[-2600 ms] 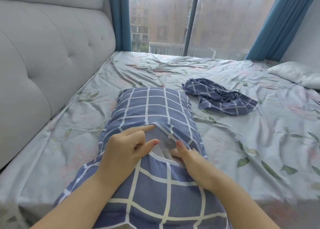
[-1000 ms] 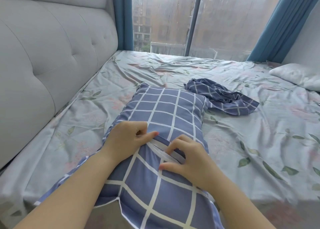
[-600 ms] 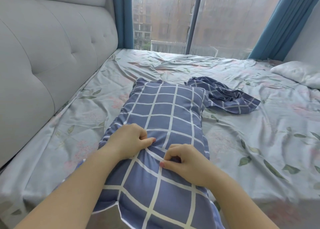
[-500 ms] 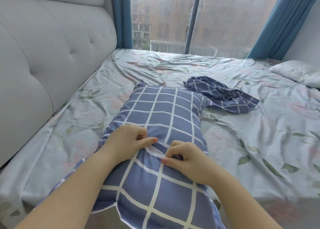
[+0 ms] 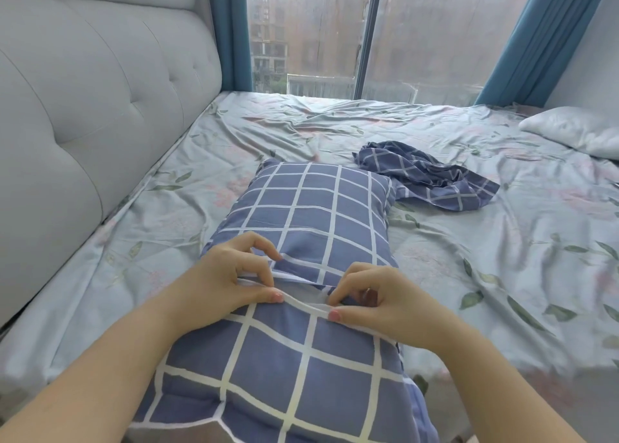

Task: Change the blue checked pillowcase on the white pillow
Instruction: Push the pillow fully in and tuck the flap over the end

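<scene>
Both hands are on the blue checked pillowcase, at the slit that runs across it. My left hand has bent fingers. Its thumb sits on the white edge of the near flap, and its fingertips pinch the edge of the far flap. My right hand is bent too. Its thumb and fingers pinch the white edge of the near flap. The two hands are near each other but do not touch.

The pillowcase is full and puffy. It lies on the bed right in front of me, with its far end pointing at the window. Between my hands the slit is open a little. A small pale bit of the white pillow shows inside. The rest of it is hidden by the blue cloth.

A second checked pillowcase lies past it, to the right. It is flat, crumpled and has nothing in it, and it just touches the far right corner of the full one. Another pillow with no cover lies far off at the right edge.

Everything rests on a sheet with green leaves and pink flowers. A grey padded headboard stands along the left. Blue curtains hang beside the window.
</scene>
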